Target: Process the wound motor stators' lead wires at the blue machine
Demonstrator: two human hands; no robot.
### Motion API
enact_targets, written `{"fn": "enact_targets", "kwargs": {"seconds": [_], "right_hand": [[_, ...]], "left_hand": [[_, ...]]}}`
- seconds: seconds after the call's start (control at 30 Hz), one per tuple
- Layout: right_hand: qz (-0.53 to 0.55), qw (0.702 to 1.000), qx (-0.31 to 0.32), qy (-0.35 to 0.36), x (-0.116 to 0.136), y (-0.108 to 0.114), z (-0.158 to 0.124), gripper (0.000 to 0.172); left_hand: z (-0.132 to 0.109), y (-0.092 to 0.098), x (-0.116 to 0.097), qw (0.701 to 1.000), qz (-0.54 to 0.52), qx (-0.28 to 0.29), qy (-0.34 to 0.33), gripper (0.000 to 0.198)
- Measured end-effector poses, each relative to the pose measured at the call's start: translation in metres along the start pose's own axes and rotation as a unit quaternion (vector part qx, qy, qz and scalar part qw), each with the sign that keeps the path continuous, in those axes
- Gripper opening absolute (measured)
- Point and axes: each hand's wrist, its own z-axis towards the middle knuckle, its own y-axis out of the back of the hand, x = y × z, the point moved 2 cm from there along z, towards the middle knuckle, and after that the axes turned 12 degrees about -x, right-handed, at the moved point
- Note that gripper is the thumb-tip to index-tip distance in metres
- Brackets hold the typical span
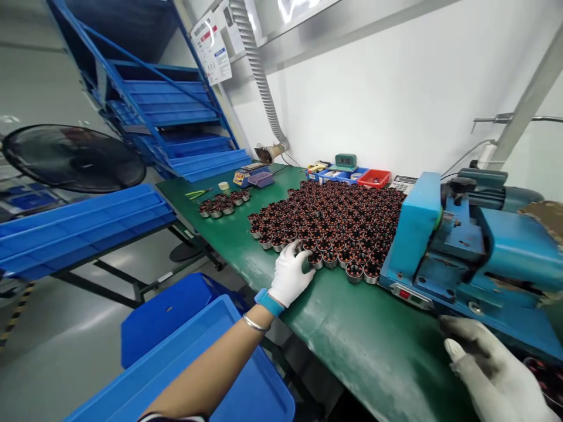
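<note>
My left hand [292, 274], in a white glove, reaches to the front edge of a large cluster of small motor stators [334, 217]. Its fingers and thumb are apart and touch the nearest row, beside one stator [315, 259]. I see no stator lifted in it. At the lower right, my right hand [495, 369] wears a white glove with dark, soiled fingertips. Its fingers are bent, the thumb stands apart from them, and nothing shows between. This hand is just in front of the blue belt-driven machine [457, 234]. The stators have metal rims and dark, reddish-copper tops.
A smaller stator group [224, 204] sits farther left on the green table [338, 316], near green-handled pliers [197, 193]. Behind the cluster are a red bin [373, 178] and a clock [345, 160]. Blue crates [189, 357] stand below the table's left edge. A fan [74, 158] is at left.
</note>
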Motion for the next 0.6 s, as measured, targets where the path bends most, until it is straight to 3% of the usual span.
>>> {"fn": "enact_targets", "kwargs": {"seconds": [0.07, 0.17, 0.27, 0.37, 0.43, 0.5, 0.57, 0.6], "right_hand": [[-0.001, 0.998, 0.055, -0.005, 0.001, -0.002, -0.001, 0.033], [0.006, 0.996, 0.085, 0.003, 0.007, -0.005, -0.003, 0.034], [-0.003, 0.990, 0.138, 0.022, 0.020, -0.008, -0.009, 0.029], [-0.007, 0.981, 0.191, 0.011, 0.036, -0.008, -0.015, 0.030], [0.033, 0.980, 0.198, 0.004, 0.046, -0.007, -0.018, 0.043], [0.110, 0.977, 0.185, -0.007, 0.049, -0.005, -0.018, 0.050], [0.176, 0.972, 0.155, -0.030, 0.046, -0.001, -0.015, 0.047], [0.198, 0.970, 0.137, -0.046, 0.043, 0.002, -0.012, 0.044]], "left_hand": [[0.004, -0.004, -0.002, 1.000, 0.007, 0.010, -0.016, 0.031], [0.009, -0.003, -0.006, 0.999, 0.013, 0.021, -0.026, 0.014], [0.004, 0.011, -0.028, 0.998, -0.006, 0.040, -0.046, 0.011], [-0.019, 0.027, -0.077, 0.978, -0.146, 0.147, -0.013, 0.013], [-0.038, 0.032, -0.117, 0.928, -0.258, 0.261, 0.068, 0.016], [-0.053, 0.031, -0.156, 0.871, -0.329, 0.349, 0.105, 0.019], [-0.059, 0.025, -0.189, 0.843, -0.375, 0.376, 0.088, 0.019], [-0.059, 0.020, -0.202, 0.847, -0.383, 0.365, 0.058, 0.019]]}}
